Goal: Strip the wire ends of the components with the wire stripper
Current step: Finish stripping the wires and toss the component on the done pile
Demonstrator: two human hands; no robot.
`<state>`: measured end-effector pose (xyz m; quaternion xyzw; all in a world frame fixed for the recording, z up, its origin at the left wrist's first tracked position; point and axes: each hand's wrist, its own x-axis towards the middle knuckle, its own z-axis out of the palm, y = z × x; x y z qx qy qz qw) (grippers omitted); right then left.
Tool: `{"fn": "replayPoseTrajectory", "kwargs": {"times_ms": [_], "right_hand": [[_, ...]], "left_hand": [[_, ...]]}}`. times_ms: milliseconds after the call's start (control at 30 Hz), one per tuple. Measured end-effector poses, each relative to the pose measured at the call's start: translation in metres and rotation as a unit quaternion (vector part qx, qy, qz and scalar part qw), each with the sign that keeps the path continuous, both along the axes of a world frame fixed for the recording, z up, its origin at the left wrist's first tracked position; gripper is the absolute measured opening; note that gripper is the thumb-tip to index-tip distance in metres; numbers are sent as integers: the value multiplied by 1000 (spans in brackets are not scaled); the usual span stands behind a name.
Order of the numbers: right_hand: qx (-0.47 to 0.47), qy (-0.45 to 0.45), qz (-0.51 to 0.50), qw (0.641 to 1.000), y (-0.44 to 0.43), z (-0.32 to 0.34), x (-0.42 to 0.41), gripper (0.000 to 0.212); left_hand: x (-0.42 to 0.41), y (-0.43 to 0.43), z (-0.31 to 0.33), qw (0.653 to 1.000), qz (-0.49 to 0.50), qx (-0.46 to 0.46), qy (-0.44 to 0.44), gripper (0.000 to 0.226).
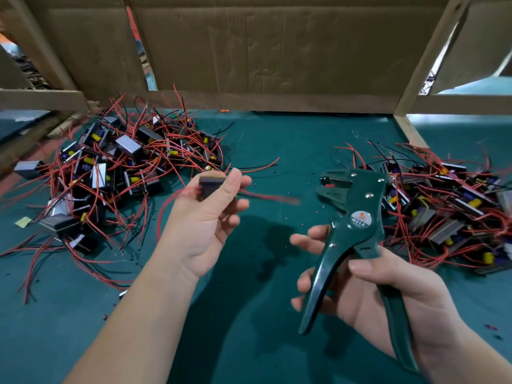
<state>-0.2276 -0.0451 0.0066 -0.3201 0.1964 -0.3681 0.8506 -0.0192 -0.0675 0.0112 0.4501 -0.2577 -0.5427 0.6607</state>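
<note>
Your right hand (388,286) grips the dark green metal wire stripper (357,217) at lower right, handles spread; feed the red wire (271,197) of the small black block component (212,185), pinched mid-frame by your left hand (205,225), squarely into its mouth.

Left grip (206,225) pinching, right grip (393,275) loosely curled
</note>
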Motion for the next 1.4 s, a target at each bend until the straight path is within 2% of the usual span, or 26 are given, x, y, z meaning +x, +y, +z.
{"fn": "replayPoseTrajectory", "kwargs": {"times_ms": [133, 233, 400, 633, 767, 833, 967, 1067, 1133, 1167, 1200, 1267, 1300, 1333, 1367, 1400], "right_hand": [[-21, -16, 41, 999, 3, -1, 5, 71], [-20, -18, 18, 999, 2, -3, 7, 79], [-38, 0, -23, 999, -1, -2, 6, 82], [-50, -6, -49, 998, -2, -1, 4, 79], [-57, 3, -60, 997, -3, -1, 2, 80], [-57, 5, -77, 995, -5, -1, 1, 81], [-52, 12, -94, 994, -8, -3, -1, 82], [-43, 15, -100, 994, -8, -5, -1, 73], [-42, 16, -96, 994, -9, -6, -1, 75], [-43, 15, -93, 995, -9, -6, 0, 77], [-46, 15, -88, 995, -8, -6, 0, 77], [-54, 9, -71, 996, -8, -5, 1, 69], [-57, 3, -59, 997, -7, -5, 1, 66], [-57, -2, -45, 997, -8, -6, 1, 65], [-54, -7, -31, 998, -8, -6, 0, 67], [-50, -10, -18, 999, -8, -5, 0, 69]], "left_hand": [[-6, 2, 2, 999, -28, 0, 27, 30], [-10, 4, 1, 998, -48, 12, 43, 44], [-14, 7, -3, 996, -81, 30, -20, 45], [-14, 8, -4, 990, -129, 25, -49, 29], [-18, 11, -5, 976, -189, 67, -86, 40], [-17, 12, -5, 953, -236, 119, -150, 52], [-9, 17, -2, 868, -349, 186, -301, 75], [5, 22, 6, 797, -499, 194, -281, 87], [16, 24, 8, 758, -605, 127, -208, 81], [19, 26, 10, 758, -632, 70, -141, 73], [19, 28, 11, 775, -628, 8, -67, 62], [9, 27, 11, 850, -517, -87, 46, 33], [2, 25, 10, 898, -423, -108, 52, 19], [-4, 20, 6, 940, -318, -121, 2, 8], [-9, 15, 2, 965, -213, -122, -96, 12], [-13, 12, -4, 961, -144, -115, -209, 21]]}}
